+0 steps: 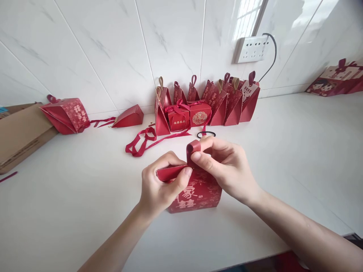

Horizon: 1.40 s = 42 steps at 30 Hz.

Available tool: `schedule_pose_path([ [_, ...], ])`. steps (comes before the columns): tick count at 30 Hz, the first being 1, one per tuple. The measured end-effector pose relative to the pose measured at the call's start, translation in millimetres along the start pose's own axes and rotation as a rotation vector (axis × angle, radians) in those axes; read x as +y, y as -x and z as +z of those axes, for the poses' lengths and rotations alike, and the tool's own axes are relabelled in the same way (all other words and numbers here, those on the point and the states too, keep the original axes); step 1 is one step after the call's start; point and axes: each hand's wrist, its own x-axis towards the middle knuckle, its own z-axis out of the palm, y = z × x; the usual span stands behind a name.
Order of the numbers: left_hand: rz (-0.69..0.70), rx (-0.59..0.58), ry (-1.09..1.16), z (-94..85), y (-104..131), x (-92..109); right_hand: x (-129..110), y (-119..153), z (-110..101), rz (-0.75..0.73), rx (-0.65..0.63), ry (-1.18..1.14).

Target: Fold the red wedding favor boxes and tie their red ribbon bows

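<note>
A red gift box (198, 194) with pale printed characters sits on the white counter in front of me. My left hand (164, 181) pinches the box's upper edge, its thumb on the near side and its fingers behind the top flap. Above the middle of the box, my right hand (227, 162) pinches a dark red strap loop (193, 149) between thumb and forefinger. The loop's lower end meets the top edge of the box. Parts of the box's top and right side are hidden by my hands.
Several red boxes with loops (218, 109) stand along the tiled wall, beside two small boxes. A red ribbon (140, 141) and black ring (206, 134) lie before them. Left are a cardboard box (25, 132) and red boxes (68, 115); a socket (252, 50) is above.
</note>
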Motion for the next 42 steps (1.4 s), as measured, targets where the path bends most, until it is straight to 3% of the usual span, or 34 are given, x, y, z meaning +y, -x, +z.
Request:
schedule_pose_path([
  [3, -0.016, -0.002, -0.020, -0.8, 1, 1, -1, 1, -2, -0.029, 0.010, 0.051],
  [8, -0.015, 0.019, -0.035, -0.4, 0, 3, 1, 7, -15, -0.158, -0.116, 0.293],
  [13, 0.001, 0.034, -0.038, -0.8, -2, 5, 12, 9, -22, -0.592, -0.136, 0.591],
  [16, -0.011, 0.032, -0.037, -0.8, -2, 5, 14, 11, -20, -0.707, -0.095, 0.711],
  [24, -0.011, 0.019, 0.051, -0.5, 1, -1, 17, 15, -17, -0.649, -0.007, 0.719],
  [32, 0.176, 0.135, 0.123, 4.3, 2, -5, 19, 14, -17, -0.679, -0.048, 0.681],
  [42, 0.305, 0.026, -0.049, -5.2, -2, -3, 20, 13, -16, -0.666, -0.049, 0.662],
])
